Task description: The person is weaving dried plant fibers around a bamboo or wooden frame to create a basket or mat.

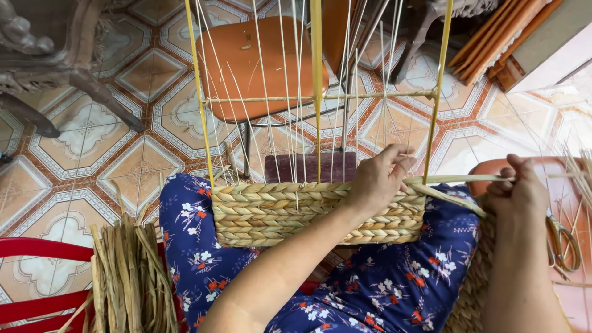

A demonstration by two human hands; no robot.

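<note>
A half-woven basket of pale straw braid rests on my lap, its thin upright stakes rising from a yellow frame. My left hand presses on the woven rim at the basket's right end, fingers curled among the stakes. My right hand is closed on a straw strand and holds it taut to the right of the basket. The strand runs from the basket's right corner to that hand.
A bundle of dry straw stands at my left knee beside a red plastic frame. An orange chair stands behind the basket on the patterned tile floor. Scissors lie on an orange stool at right.
</note>
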